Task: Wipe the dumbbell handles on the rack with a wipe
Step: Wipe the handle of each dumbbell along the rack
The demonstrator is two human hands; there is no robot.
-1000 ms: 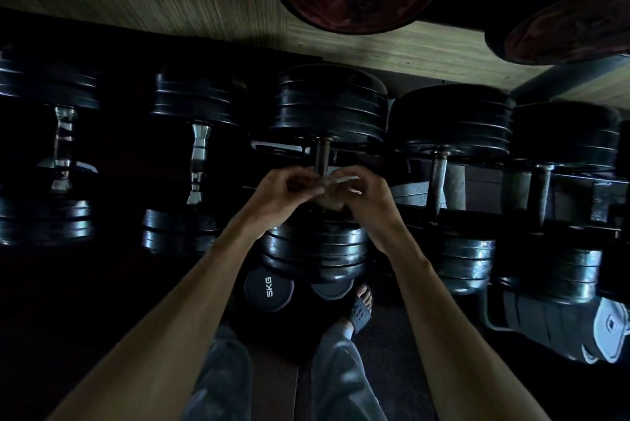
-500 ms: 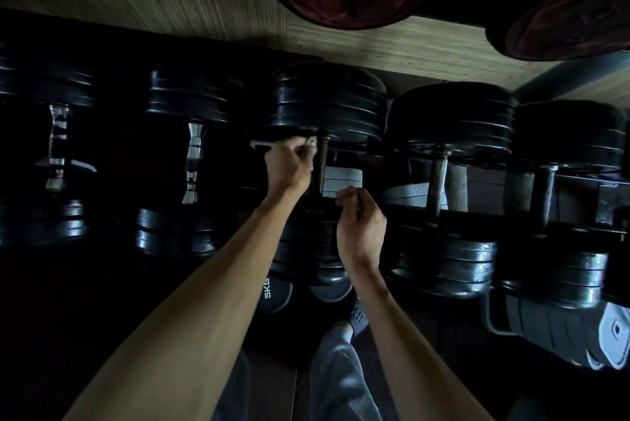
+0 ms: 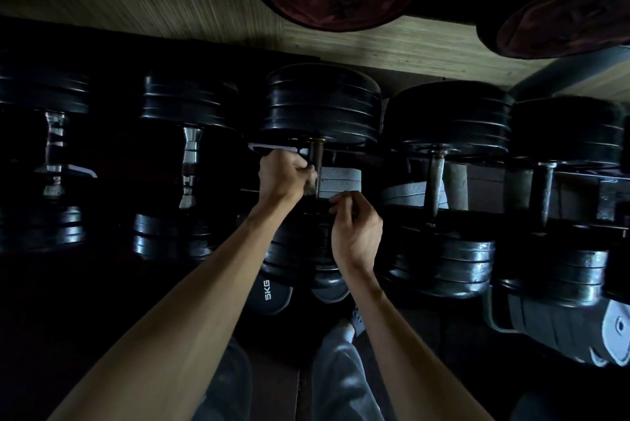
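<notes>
Centre dumbbell handle (image 3: pixel 316 161) on the rack is gripped by left hand (image 3: pixel 283 177), wipe apparently bunched inside; right hand (image 3: pixel 356 233) loosely curled, empty. Full-length strokes with rotation advised

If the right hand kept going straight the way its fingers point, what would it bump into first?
Probably the middle dumbbell's handle: the right hand points up toward it, just beside the left hand gripping there. Depth is hard to judge in this dim light.
</notes>
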